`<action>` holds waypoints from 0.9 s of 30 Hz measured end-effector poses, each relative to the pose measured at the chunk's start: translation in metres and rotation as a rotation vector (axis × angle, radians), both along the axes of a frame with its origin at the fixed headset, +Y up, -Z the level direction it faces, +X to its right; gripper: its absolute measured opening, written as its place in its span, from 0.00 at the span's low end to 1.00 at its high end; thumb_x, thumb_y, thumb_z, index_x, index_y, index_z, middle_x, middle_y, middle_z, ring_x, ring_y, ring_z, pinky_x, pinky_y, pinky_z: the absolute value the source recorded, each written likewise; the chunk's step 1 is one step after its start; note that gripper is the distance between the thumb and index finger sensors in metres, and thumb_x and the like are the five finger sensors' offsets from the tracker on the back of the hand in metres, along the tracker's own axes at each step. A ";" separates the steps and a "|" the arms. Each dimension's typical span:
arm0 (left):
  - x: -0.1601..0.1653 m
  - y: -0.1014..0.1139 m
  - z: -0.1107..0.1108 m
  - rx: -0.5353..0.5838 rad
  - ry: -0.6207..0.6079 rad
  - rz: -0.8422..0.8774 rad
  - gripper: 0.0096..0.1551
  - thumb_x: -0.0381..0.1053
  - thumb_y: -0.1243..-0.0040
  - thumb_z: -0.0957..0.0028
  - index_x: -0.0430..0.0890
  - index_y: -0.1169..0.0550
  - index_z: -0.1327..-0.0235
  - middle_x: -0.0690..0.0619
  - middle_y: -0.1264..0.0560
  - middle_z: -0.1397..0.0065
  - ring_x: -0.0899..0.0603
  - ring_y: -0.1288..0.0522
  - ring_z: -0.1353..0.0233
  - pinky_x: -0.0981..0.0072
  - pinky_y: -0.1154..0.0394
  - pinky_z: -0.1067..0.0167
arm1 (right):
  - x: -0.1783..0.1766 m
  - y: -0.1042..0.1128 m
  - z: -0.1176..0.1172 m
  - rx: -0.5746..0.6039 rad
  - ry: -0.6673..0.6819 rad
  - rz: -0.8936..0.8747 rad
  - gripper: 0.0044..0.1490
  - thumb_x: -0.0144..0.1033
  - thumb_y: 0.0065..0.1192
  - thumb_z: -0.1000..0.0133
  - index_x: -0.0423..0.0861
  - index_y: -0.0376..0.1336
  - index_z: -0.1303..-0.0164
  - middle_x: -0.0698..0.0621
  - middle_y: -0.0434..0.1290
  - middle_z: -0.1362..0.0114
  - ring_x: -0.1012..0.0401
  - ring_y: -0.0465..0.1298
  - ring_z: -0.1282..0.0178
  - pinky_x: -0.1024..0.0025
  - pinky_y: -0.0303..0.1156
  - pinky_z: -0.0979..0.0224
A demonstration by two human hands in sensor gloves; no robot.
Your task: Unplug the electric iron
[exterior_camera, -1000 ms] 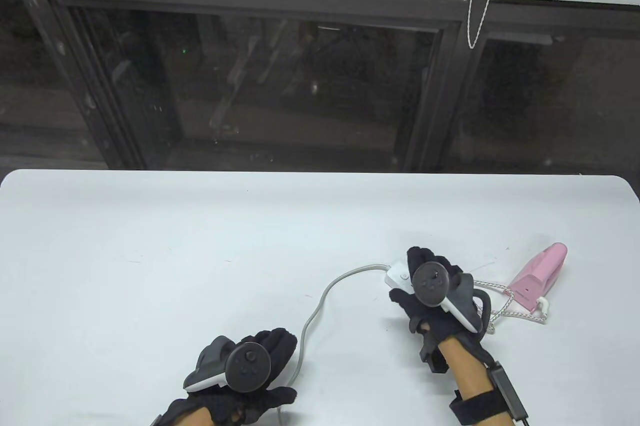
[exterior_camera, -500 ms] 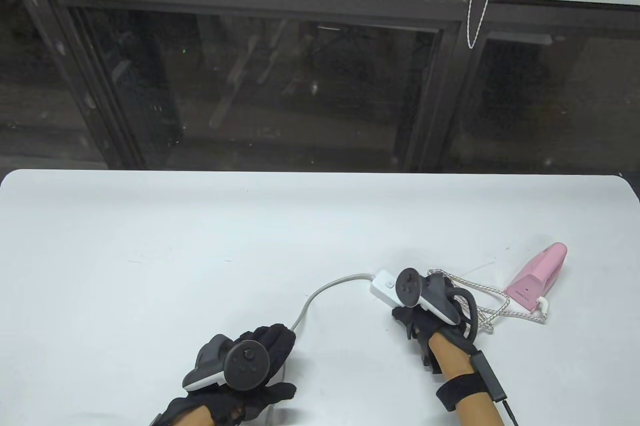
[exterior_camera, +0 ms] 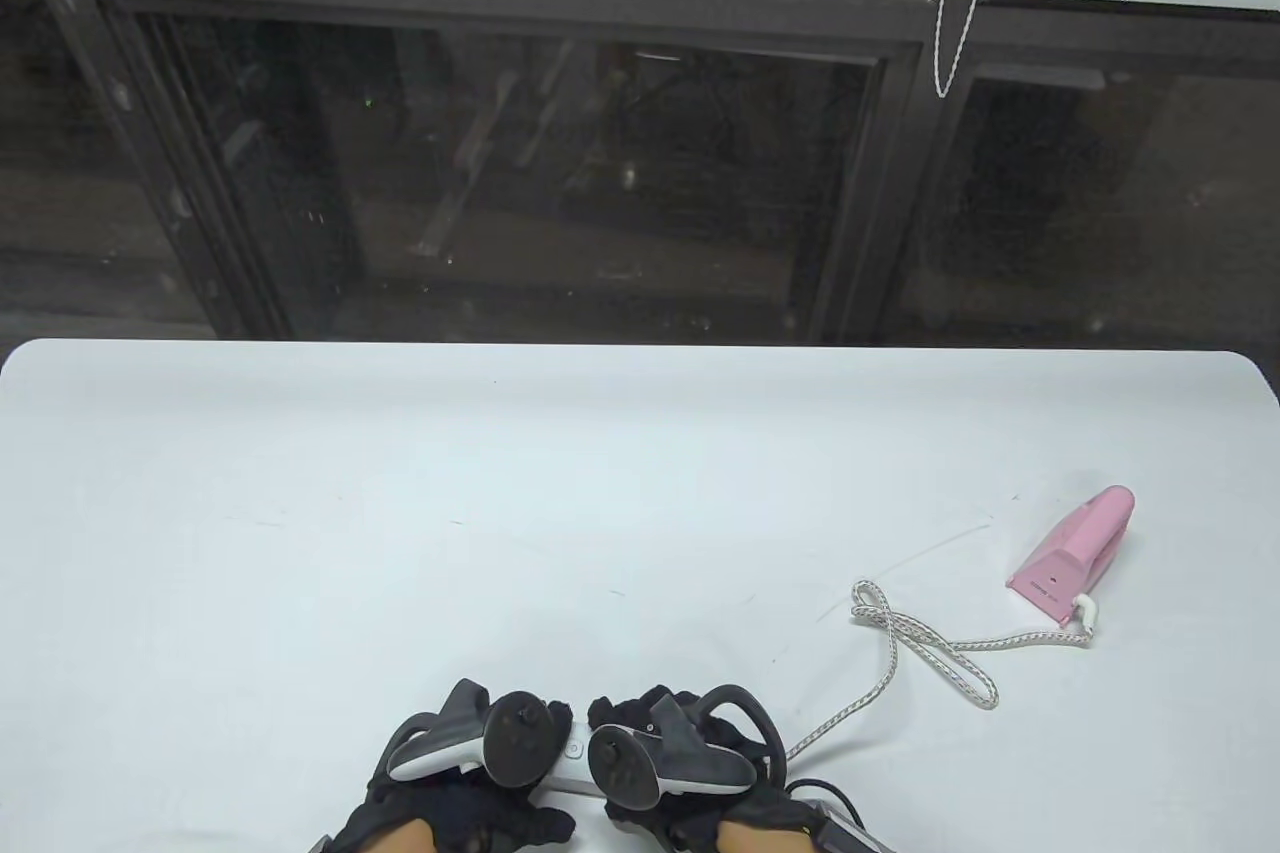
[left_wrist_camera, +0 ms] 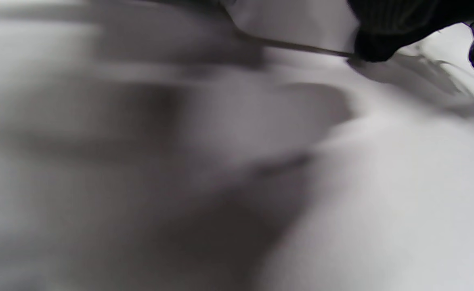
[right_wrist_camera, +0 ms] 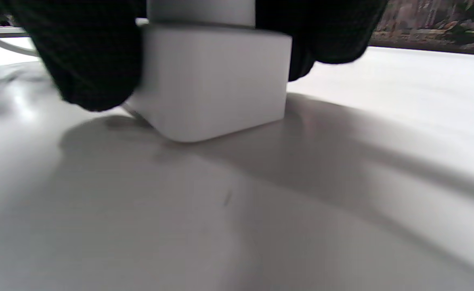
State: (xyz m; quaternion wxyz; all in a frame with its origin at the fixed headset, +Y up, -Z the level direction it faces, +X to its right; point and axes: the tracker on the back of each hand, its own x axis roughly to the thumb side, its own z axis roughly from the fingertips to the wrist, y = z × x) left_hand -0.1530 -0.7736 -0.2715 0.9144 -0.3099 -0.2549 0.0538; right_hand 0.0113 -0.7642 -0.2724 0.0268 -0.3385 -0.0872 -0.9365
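Table view: both gloved hands meet on the white plastic power strip at the near table edge, well apart from the pink electric iron, whose braided white cord trails back to them. Right hand grips the strip's end; left hand rests on it, finger pose hidden. Judged step: bracing; next calls for pulling the plug straight out.

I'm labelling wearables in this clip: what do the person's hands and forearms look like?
Both the left hand and the right hand wear black knit gloves. Each back carries a dark grey, white-edged tracker with a round, buttoned face. The forearms are bare; a black cable trails by the right wrist.
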 end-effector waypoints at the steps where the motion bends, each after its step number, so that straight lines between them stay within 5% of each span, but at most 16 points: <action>1: 0.002 0.002 0.001 0.012 -0.014 0.005 0.57 0.72 0.52 0.53 0.50 0.64 0.24 0.44 0.63 0.16 0.35 0.61 0.17 0.30 0.59 0.25 | 0.001 -0.001 0.002 0.004 0.006 -0.005 0.56 0.54 0.74 0.60 0.46 0.52 0.26 0.47 0.68 0.28 0.48 0.68 0.29 0.48 0.66 0.27; 8: 0.018 -0.010 0.005 0.005 -0.093 -0.054 0.59 0.70 0.52 0.49 0.44 0.69 0.29 0.43 0.65 0.18 0.35 0.61 0.18 0.32 0.56 0.24 | 0.002 -0.001 0.010 -0.041 0.046 -0.035 0.56 0.54 0.74 0.60 0.42 0.52 0.28 0.46 0.68 0.28 0.48 0.67 0.29 0.47 0.65 0.27; 13: 0.023 -0.014 0.004 0.096 -0.110 -0.029 0.54 0.68 0.51 0.48 0.43 0.63 0.28 0.43 0.58 0.19 0.35 0.57 0.21 0.35 0.54 0.23 | 0.005 -0.003 0.010 -0.050 0.064 -0.073 0.58 0.55 0.73 0.60 0.40 0.51 0.28 0.46 0.68 0.28 0.48 0.67 0.29 0.48 0.65 0.27; 19: 0.025 -0.014 0.007 0.129 -0.109 -0.054 0.53 0.67 0.51 0.49 0.49 0.63 0.25 0.45 0.55 0.21 0.36 0.51 0.25 0.38 0.50 0.25 | 0.028 0.005 -0.003 -0.250 0.002 -0.191 0.51 0.58 0.61 0.53 0.44 0.50 0.26 0.46 0.66 0.25 0.47 0.70 0.31 0.49 0.68 0.29; 27: 0.024 -0.015 0.006 0.121 -0.101 -0.042 0.52 0.67 0.51 0.49 0.55 0.63 0.24 0.45 0.54 0.21 0.37 0.51 0.25 0.39 0.50 0.25 | 0.037 0.019 0.001 -0.141 -0.036 -0.188 0.37 0.53 0.66 0.54 0.49 0.60 0.37 0.46 0.72 0.32 0.54 0.78 0.45 0.53 0.74 0.39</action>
